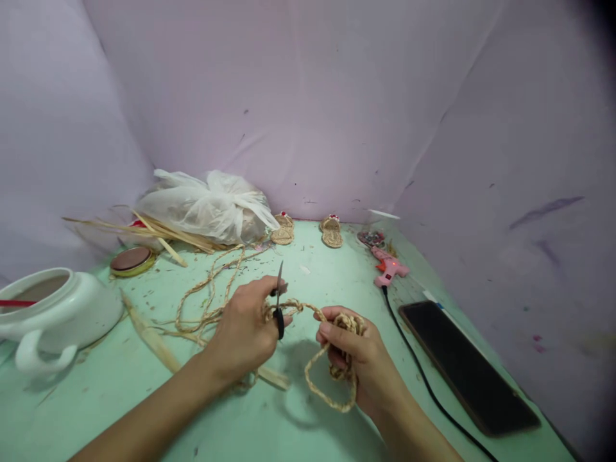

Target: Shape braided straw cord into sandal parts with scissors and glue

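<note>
My left hand [243,324] is closed around a small pair of scissors [280,319] with black handles. A thin blade points upward from it. Braided straw cord [293,305] passes by the scissors, with a knot or tangle there, and runs across to my right hand [360,350]. That hand is closed on a bunched coil of the same cord, and one loop [332,405] hangs below its fingers. More cord [185,308] lies in loose loops on the table behind my left hand. Whether the left fingers also grip the cord is unclear.
On the green table [308,276] are a white pot [91,308], a round tin [132,260], straw strips [183,237], a plastic bag [212,208], two small woven slippers [283,231] [332,232], a pink glue gun [389,266] with black cable [414,356], and a phone [466,366].
</note>
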`<action>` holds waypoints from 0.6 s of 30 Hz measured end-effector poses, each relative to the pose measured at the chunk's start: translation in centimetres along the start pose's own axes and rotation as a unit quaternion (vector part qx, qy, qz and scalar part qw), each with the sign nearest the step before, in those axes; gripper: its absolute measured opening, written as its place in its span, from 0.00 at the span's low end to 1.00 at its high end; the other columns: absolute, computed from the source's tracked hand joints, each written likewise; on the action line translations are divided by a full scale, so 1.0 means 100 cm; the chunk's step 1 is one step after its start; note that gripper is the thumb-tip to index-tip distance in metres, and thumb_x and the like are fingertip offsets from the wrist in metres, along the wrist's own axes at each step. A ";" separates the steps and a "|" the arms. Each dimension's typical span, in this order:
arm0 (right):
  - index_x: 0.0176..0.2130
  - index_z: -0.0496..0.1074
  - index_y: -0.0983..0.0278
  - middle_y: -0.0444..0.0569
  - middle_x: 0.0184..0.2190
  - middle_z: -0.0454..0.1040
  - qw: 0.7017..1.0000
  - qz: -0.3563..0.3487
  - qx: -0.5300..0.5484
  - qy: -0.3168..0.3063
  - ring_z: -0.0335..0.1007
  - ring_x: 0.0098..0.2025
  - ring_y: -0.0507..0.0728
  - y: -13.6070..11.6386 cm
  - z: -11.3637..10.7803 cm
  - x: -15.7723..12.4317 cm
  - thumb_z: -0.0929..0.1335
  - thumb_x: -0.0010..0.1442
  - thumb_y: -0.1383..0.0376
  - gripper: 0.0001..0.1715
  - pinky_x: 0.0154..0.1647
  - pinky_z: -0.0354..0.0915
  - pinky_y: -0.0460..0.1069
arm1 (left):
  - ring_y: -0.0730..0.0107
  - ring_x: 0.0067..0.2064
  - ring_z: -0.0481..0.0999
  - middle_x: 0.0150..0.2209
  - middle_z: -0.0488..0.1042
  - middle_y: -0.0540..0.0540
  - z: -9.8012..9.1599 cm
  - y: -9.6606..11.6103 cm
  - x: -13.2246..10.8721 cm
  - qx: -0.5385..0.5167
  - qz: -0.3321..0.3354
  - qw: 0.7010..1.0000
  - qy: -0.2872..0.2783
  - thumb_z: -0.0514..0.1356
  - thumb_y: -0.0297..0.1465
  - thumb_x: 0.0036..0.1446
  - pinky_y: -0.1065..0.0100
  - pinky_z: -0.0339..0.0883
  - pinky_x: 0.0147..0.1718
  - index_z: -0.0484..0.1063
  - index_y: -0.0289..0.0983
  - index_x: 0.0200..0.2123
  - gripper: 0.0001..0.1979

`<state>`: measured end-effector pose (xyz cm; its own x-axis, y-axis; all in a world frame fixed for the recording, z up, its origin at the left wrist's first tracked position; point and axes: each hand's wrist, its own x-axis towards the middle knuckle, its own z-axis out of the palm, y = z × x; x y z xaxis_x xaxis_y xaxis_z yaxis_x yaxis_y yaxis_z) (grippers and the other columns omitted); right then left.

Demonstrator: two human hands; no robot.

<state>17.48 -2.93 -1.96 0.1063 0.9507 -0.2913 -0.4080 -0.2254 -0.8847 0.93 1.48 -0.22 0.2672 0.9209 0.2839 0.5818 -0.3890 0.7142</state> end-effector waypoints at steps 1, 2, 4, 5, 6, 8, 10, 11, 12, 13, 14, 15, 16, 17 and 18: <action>0.28 0.71 0.67 0.41 0.15 0.69 1.000 0.011 0.009 -0.012 0.50 0.13 0.43 0.000 0.000 0.000 0.74 0.39 0.64 0.14 0.12 0.44 0.40 | 0.67 0.39 0.70 0.35 0.73 0.48 0.002 0.000 0.001 -0.050 -0.016 0.999 -0.007 0.59 0.29 0.47 0.67 0.62 0.38 0.66 0.38 0.35 0.10; 0.27 0.70 0.66 0.41 0.15 0.69 0.999 0.019 0.017 -0.019 0.49 0.12 0.43 0.000 0.001 -0.001 0.73 0.39 0.64 0.13 0.12 0.43 0.40 | 0.69 0.36 0.71 0.32 0.72 0.49 0.003 0.000 0.002 -0.104 -0.044 0.994 -0.013 0.58 0.28 0.47 0.68 0.63 0.35 0.65 0.38 0.34 0.08; 0.25 0.69 0.66 0.42 0.15 0.70 0.999 0.027 0.031 -0.019 0.49 0.12 0.43 0.000 0.001 0.000 0.72 0.38 0.66 0.10 0.12 0.43 0.40 | 0.72 0.29 0.69 0.26 0.70 0.52 0.003 0.000 0.004 -0.224 -0.111 0.968 -0.027 0.59 0.28 0.45 0.72 0.63 0.28 0.63 0.37 0.32 0.09; 0.23 0.69 0.66 0.43 0.16 0.71 0.999 0.024 0.032 -0.015 0.50 0.13 0.44 0.000 0.001 0.001 0.71 0.38 0.67 0.08 0.13 0.44 0.40 | 0.74 0.27 0.69 0.24 0.69 0.53 0.002 0.000 0.005 -0.281 -0.143 0.948 -0.035 0.60 0.29 0.43 0.73 0.62 0.25 0.63 0.37 0.33 0.11; 0.22 0.68 0.66 0.44 0.17 0.72 0.999 0.018 0.027 -0.011 0.52 0.13 0.45 0.000 0.000 0.002 0.70 0.38 0.68 0.07 0.13 0.45 0.41 | 0.75 0.24 0.67 0.22 0.68 0.54 0.001 -0.001 0.007 -0.327 -0.173 0.928 -0.043 0.61 0.28 0.42 0.74 0.60 0.22 0.62 0.36 0.33 0.13; 0.20 0.68 0.65 0.45 0.19 0.73 1.000 -0.020 -0.019 -0.003 0.54 0.15 0.46 0.001 -0.002 0.003 0.69 0.38 0.69 0.03 0.14 0.47 0.42 | 0.77 0.20 0.65 0.17 0.66 0.55 -0.004 -0.004 0.011 -0.381 -0.226 0.895 -0.054 0.62 0.27 0.39 0.76 0.57 0.19 0.62 0.35 0.34 0.16; 0.20 0.70 0.64 0.45 0.21 0.73 0.985 -0.114 -0.126 0.005 0.58 0.17 0.48 0.002 -0.006 0.004 0.67 0.41 0.71 0.02 0.16 0.51 0.43 | 0.77 0.17 0.64 0.14 0.65 0.56 -0.010 -0.005 0.015 -0.397 -0.267 0.877 -0.049 0.61 0.26 0.37 0.76 0.55 0.17 0.63 0.34 0.34 0.17; 0.21 0.70 0.64 0.45 0.22 0.73 0.963 -0.183 -0.195 0.005 0.61 0.19 0.50 0.002 -0.008 0.004 0.67 0.42 0.72 0.04 0.18 0.54 0.44 | 0.77 0.17 0.64 0.14 0.65 0.55 -0.013 -0.005 0.017 -0.401 -0.282 0.870 -0.046 0.61 0.25 0.36 0.76 0.55 0.16 0.64 0.34 0.34 0.17; 0.22 0.71 0.63 0.45 0.22 0.73 0.929 -0.258 -0.265 0.002 0.64 0.22 0.52 0.003 -0.011 0.005 0.66 0.42 0.73 0.06 0.21 0.57 0.46 | 0.77 0.16 0.64 0.14 0.66 0.55 -0.016 -0.004 0.018 -0.408 -0.294 0.863 -0.044 0.61 0.24 0.35 0.76 0.55 0.16 0.64 0.34 0.34 0.18; 0.23 0.72 0.63 0.46 0.23 0.74 0.887 -0.325 -0.328 -0.004 0.66 0.24 0.54 0.004 -0.014 0.006 0.65 0.42 0.74 0.08 0.25 0.59 0.47 | 0.77 0.16 0.64 0.14 0.66 0.55 -0.019 -0.003 0.019 -0.417 -0.305 0.855 -0.044 0.60 0.24 0.33 0.76 0.55 0.16 0.64 0.34 0.34 0.18; 0.24 0.72 0.63 0.46 0.23 0.74 0.846 -0.372 -0.381 -0.015 0.68 0.27 0.55 0.005 -0.017 0.007 0.65 0.42 0.75 0.09 0.28 0.61 0.49 | 0.77 0.16 0.64 0.14 0.66 0.54 -0.022 -0.001 0.019 -0.424 -0.314 0.848 -0.044 0.60 0.23 0.32 0.76 0.55 0.16 0.64 0.34 0.34 0.19; 0.24 0.73 0.63 0.47 0.24 0.74 0.816 -0.395 -0.421 -0.026 0.69 0.28 0.57 0.006 -0.019 0.008 0.64 0.42 0.75 0.11 0.30 0.62 0.50 | 0.77 0.16 0.64 0.13 0.66 0.54 -0.023 0.001 0.019 -0.424 -0.323 0.845 -0.046 0.60 0.23 0.32 0.76 0.55 0.16 0.64 0.34 0.33 0.19; 0.25 0.73 0.63 0.48 0.25 0.75 0.800 -0.394 -0.451 -0.037 0.70 0.30 0.58 0.007 -0.021 0.010 0.63 0.42 0.76 0.13 0.32 0.63 0.51 | 0.77 0.15 0.64 0.13 0.66 0.54 -0.024 0.003 0.019 -0.414 -0.331 0.847 -0.051 0.59 0.23 0.32 0.77 0.54 0.15 0.64 0.34 0.33 0.18; 0.26 0.74 0.63 0.50 0.29 0.77 0.796 -0.378 -0.470 -0.045 0.71 0.33 0.59 0.008 -0.021 0.011 0.62 0.42 0.77 0.15 0.35 0.64 0.52 | 0.77 0.15 0.63 0.12 0.65 0.54 -0.024 0.005 0.018 -0.395 -0.337 0.853 -0.059 0.59 0.23 0.32 0.77 0.53 0.14 0.65 0.34 0.32 0.17; 0.30 0.75 0.63 0.51 0.34 0.77 0.802 -0.353 -0.479 -0.053 0.71 0.38 0.60 0.009 -0.021 0.012 0.62 0.41 0.78 0.19 0.38 0.64 0.54 | 0.77 0.14 0.62 0.12 0.65 0.54 -0.024 0.007 0.017 -0.370 -0.341 0.862 -0.065 0.59 0.23 0.33 0.77 0.51 0.14 0.66 0.34 0.32 0.17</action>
<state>19.19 -2.48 -3.86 -0.0936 0.9144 0.3939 0.6088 0.3656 -0.7041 -0.06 2.85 2.26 0.1695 0.8991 -0.4037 0.0013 0.4094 0.9123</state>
